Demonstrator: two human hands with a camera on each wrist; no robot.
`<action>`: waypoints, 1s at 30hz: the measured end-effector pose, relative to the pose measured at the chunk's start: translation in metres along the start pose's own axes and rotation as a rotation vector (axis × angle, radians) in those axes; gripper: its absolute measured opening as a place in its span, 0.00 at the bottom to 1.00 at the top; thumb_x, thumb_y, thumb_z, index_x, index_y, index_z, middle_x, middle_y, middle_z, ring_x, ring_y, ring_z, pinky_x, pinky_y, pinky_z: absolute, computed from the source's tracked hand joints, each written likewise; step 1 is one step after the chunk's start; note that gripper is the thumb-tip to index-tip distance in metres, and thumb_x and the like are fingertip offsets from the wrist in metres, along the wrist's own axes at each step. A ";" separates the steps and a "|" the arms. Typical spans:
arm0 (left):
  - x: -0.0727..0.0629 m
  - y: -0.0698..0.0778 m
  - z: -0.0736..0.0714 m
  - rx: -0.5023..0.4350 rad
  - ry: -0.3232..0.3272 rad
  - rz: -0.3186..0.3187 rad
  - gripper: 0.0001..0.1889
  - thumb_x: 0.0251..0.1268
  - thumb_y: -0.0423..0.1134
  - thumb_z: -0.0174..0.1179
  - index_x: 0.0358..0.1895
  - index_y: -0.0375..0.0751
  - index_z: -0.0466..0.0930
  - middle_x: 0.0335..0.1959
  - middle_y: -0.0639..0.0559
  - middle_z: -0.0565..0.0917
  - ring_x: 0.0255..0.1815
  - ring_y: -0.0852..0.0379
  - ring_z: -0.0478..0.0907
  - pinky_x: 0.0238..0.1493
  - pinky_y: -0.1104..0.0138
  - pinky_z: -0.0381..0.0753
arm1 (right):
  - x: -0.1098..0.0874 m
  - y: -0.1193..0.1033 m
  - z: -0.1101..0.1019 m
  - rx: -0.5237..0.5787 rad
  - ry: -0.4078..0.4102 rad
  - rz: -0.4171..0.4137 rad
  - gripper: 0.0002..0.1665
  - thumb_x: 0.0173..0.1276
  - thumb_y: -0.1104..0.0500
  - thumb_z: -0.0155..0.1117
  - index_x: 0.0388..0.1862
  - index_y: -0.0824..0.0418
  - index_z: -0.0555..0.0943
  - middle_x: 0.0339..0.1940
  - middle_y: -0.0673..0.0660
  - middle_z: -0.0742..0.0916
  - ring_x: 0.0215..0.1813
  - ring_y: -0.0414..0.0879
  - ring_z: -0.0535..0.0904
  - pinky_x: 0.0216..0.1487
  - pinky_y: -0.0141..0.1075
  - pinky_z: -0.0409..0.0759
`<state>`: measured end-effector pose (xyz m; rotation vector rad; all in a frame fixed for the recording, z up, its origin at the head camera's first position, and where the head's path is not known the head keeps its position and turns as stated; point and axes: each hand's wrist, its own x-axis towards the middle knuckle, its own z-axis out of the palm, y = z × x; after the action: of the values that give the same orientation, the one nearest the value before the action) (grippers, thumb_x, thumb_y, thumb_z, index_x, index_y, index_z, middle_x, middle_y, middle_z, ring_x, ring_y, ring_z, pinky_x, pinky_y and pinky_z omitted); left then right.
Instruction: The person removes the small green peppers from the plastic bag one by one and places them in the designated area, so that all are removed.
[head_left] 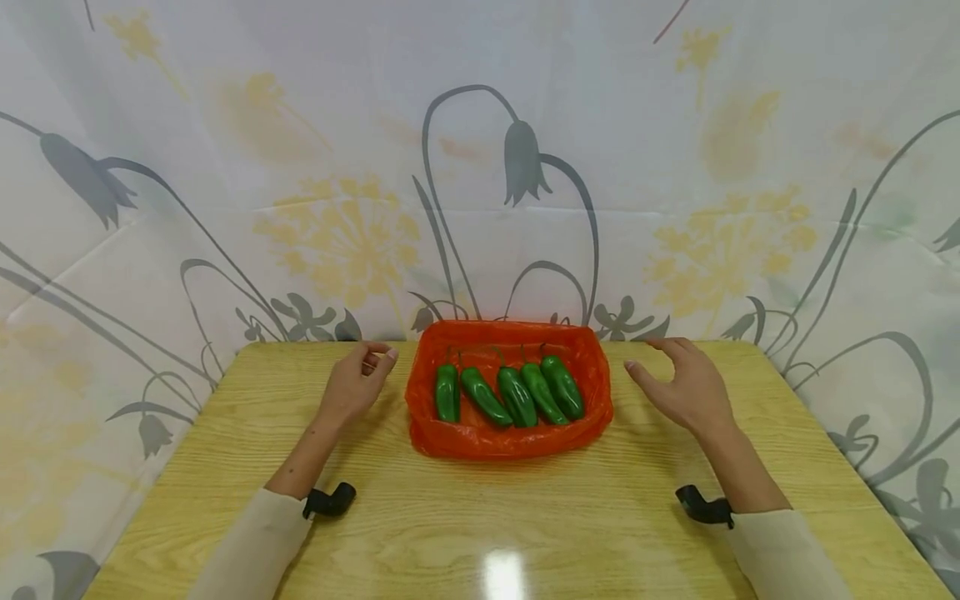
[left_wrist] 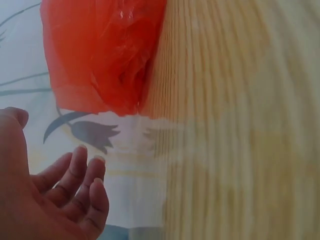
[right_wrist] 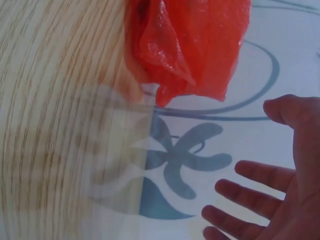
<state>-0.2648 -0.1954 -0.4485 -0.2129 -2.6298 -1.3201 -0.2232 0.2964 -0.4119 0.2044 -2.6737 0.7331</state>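
Observation:
Several green peppers (head_left: 517, 396) with thin stems lie side by side in a container lined with a red plastic bag (head_left: 480, 442) at the table's back middle. My left hand (head_left: 357, 379) is just left of the bag, apart from it, its fingers loosely bent and holding nothing. To the right of the bag my right hand (head_left: 686, 387) hovers with thumb and fingers spread, also holding nothing. Both wrist views show the bag's folded red side beyond the fingers; the peppers are hidden there.
The wood-grain table (head_left: 435, 525) reflects a bright light near its front edge. Behind it and at both sides hangs a pale cloth (head_left: 480, 250) printed with grey and yellow flowers. A black wrist camera (head_left: 330, 500) sits at the left cuff, another (head_left: 703, 505) at the right.

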 end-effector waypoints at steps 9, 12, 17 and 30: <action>-0.001 -0.001 0.017 -0.291 -0.123 -0.055 0.22 0.87 0.48 0.50 0.63 0.29 0.75 0.43 0.33 0.82 0.40 0.42 0.81 0.41 0.63 0.81 | 0.000 -0.010 0.000 0.020 0.001 -0.048 0.32 0.75 0.45 0.69 0.67 0.66 0.81 0.64 0.71 0.83 0.65 0.71 0.77 0.63 0.69 0.72; -0.002 -0.002 0.022 -0.380 -0.151 -0.087 0.21 0.88 0.46 0.48 0.61 0.28 0.74 0.40 0.37 0.79 0.38 0.44 0.77 0.39 0.66 0.78 | 0.000 -0.014 0.000 0.032 0.002 -0.073 0.32 0.73 0.47 0.71 0.66 0.67 0.82 0.63 0.70 0.84 0.65 0.71 0.77 0.63 0.69 0.72; -0.003 -0.007 0.028 -0.466 -0.164 -0.120 0.19 0.88 0.45 0.48 0.58 0.29 0.75 0.35 0.49 0.76 0.36 0.51 0.72 0.37 0.68 0.73 | 0.002 -0.019 0.002 0.042 0.007 -0.094 0.32 0.72 0.49 0.73 0.67 0.67 0.81 0.63 0.70 0.84 0.65 0.70 0.78 0.63 0.69 0.73; -0.004 -0.015 0.042 -0.547 -0.154 -0.063 0.11 0.82 0.37 0.58 0.54 0.30 0.75 0.35 0.55 0.83 0.37 0.58 0.75 0.41 0.71 0.76 | 0.014 -0.038 0.015 0.095 -0.035 -0.140 0.32 0.71 0.54 0.73 0.68 0.69 0.80 0.64 0.69 0.84 0.64 0.68 0.78 0.65 0.66 0.75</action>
<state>-0.2687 -0.1705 -0.4858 -0.3194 -2.3404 -2.0990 -0.2324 0.2556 -0.4012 0.4282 -2.6276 0.8197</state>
